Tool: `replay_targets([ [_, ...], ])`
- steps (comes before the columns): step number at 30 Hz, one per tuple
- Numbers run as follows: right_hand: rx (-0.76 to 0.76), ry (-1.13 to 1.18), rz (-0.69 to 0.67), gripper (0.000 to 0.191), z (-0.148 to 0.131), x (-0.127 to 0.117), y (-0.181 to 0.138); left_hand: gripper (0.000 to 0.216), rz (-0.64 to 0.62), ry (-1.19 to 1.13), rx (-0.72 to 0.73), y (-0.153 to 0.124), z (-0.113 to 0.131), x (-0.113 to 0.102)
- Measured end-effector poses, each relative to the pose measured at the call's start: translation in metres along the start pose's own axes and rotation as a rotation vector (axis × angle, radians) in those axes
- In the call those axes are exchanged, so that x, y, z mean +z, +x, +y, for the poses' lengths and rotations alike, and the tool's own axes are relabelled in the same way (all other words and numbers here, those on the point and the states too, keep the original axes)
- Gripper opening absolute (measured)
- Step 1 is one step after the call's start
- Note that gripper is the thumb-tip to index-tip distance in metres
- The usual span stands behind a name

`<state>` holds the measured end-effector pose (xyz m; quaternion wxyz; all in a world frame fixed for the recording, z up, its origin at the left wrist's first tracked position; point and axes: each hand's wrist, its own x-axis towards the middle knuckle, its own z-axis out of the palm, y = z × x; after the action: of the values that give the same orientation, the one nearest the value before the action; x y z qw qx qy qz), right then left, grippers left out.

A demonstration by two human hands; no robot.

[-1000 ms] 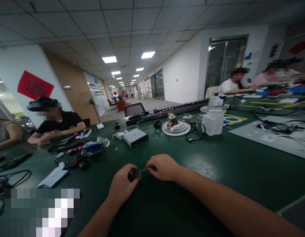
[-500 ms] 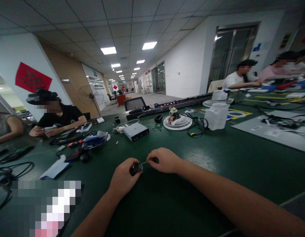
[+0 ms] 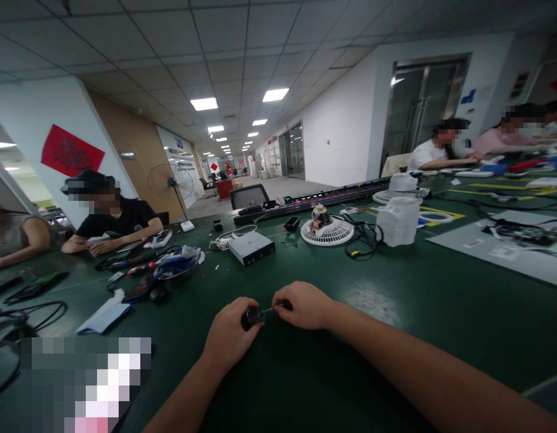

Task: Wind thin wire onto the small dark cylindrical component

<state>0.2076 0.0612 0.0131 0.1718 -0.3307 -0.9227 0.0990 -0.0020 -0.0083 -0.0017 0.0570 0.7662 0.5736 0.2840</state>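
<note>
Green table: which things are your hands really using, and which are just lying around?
In use: left hand holding the small black part; right hand pinching the thin metal rod that meets it.
Lying about: grey box, white fan grille, white fan body, black mouse, folded white paper.

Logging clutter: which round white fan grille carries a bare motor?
The nearer round white fan grille, left of the white fan housing; the farther grille bears a white cap.

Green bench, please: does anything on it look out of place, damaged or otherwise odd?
A white fan grille lies flat with a bare motor on top, and a white housing stands apart beside it: a fan left dismantled.
</note>
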Motion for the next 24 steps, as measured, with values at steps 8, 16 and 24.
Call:
replay_targets([
  [8, 0.219, -0.043, -0.034, 0.032, -0.003, 0.001, 0.002, 0.021, 0.039, -0.006, -0.034, 0.001, -0.001, -0.001],
  [16, 0.437, 0.559, -0.029, 0.016, -0.006, 0.019, 0.012, 0.019, -0.001, -0.011, 0.056, 0.001, 0.002, 0.002],
  [24, 0.341, 0.389, -0.021, 0.023, -0.007, 0.024, 0.011, 0.022, 0.014, 0.035, 0.032, 0.0, 0.002, 0.0],
])
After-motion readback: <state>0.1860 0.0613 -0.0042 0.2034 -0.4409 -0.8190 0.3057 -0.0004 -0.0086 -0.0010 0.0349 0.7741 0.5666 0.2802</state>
